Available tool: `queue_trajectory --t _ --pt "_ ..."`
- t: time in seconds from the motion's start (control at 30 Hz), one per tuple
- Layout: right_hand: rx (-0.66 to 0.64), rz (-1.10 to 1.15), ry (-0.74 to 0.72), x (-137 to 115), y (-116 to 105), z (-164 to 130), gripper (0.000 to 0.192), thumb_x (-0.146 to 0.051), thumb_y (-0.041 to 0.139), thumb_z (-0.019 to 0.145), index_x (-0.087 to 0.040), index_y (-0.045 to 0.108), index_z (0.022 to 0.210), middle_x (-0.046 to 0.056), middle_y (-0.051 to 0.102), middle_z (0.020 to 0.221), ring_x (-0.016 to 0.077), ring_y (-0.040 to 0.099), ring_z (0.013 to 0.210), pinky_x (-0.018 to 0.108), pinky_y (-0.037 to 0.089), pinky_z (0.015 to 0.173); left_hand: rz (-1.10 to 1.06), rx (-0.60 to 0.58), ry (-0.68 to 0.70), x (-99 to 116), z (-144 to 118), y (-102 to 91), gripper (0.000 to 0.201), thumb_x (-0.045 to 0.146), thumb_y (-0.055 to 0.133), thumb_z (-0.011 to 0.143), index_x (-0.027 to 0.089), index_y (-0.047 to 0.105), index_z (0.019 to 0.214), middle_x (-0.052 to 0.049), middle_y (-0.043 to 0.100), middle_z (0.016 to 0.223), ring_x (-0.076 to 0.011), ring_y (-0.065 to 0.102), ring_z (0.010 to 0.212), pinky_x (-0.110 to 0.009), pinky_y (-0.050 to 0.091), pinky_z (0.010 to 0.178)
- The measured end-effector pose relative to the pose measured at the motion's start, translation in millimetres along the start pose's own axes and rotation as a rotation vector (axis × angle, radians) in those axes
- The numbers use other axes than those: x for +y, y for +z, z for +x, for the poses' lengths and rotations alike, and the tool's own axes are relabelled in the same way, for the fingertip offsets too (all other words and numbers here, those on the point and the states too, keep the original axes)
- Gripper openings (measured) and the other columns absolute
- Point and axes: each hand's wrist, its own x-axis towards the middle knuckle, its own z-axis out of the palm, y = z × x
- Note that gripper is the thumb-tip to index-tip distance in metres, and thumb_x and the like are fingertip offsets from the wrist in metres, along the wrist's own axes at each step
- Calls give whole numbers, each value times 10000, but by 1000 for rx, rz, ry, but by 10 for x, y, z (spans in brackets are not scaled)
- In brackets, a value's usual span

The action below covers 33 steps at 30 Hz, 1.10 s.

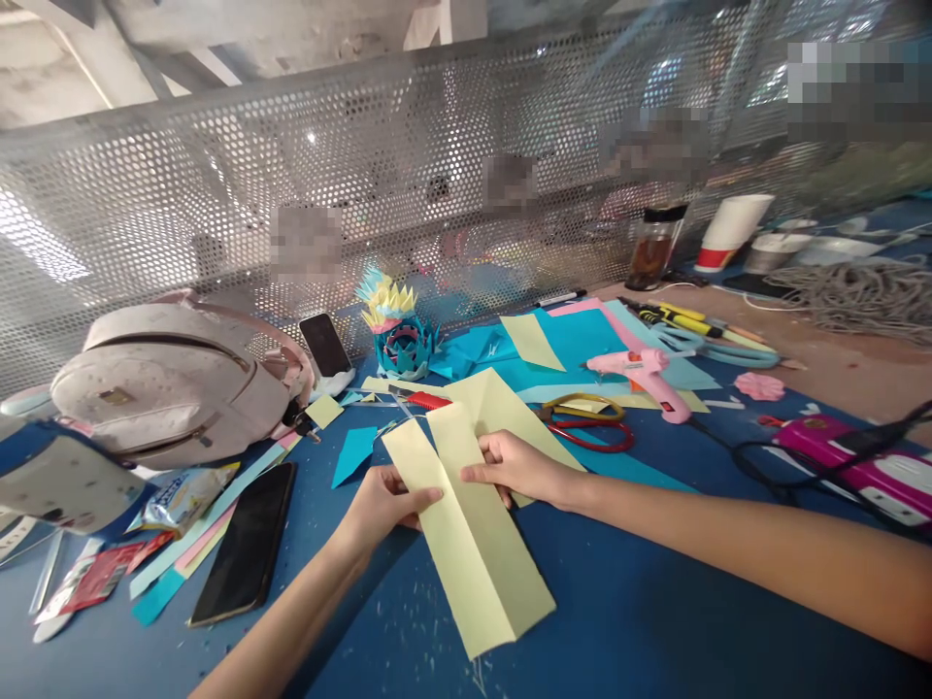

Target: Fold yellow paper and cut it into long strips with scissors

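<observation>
A strip of pale yellow paper [473, 553] with a lengthwise crease is held up between both hands. Its far end is split along the crease into two flaps that stand apart. My left hand [385, 505] grips the left edge, thumb on top and fingers underneath. On the right edge, my right hand [520, 468] pinches the paper with the thumb on its face. Behind it lies a larger pale yellow sheet [484, 393]. Scissors [589, 422] with yellow and red handles and a red cutter [428, 399] rest just beyond the hands.
A pink glue gun [645, 374] lies right of blue paper sheets [582, 335]. A folded-paper model [399, 335] stands at the back by a propped phone [325, 345]. Left are a pink backpack [175, 374] and a black phone [248, 544]. A magenta device [851, 461] with cables lies right.
</observation>
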Motion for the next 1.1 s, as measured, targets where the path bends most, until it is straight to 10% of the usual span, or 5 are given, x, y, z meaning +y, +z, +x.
queue_trajectory --t 0.5,1.1 --pt "61 31 3 15 5 -5 564 -667 652 789 -116 621 904 10 620 638 87 531 442 187 441 385 44 -100 19 11 -18 45 535 470 901 592 119 777 976 -131 794 836 -199 742 676 -210 561 545" --pt "24 28 -12 62 3 2 526 -603 706 784 -126 647 998 45 683 756 79 536 455 182 421 375 -18 57 64 14 -32 90 622 606 848 593 86 742 918 -113 790 774 -217 750 681 -250 597 607"
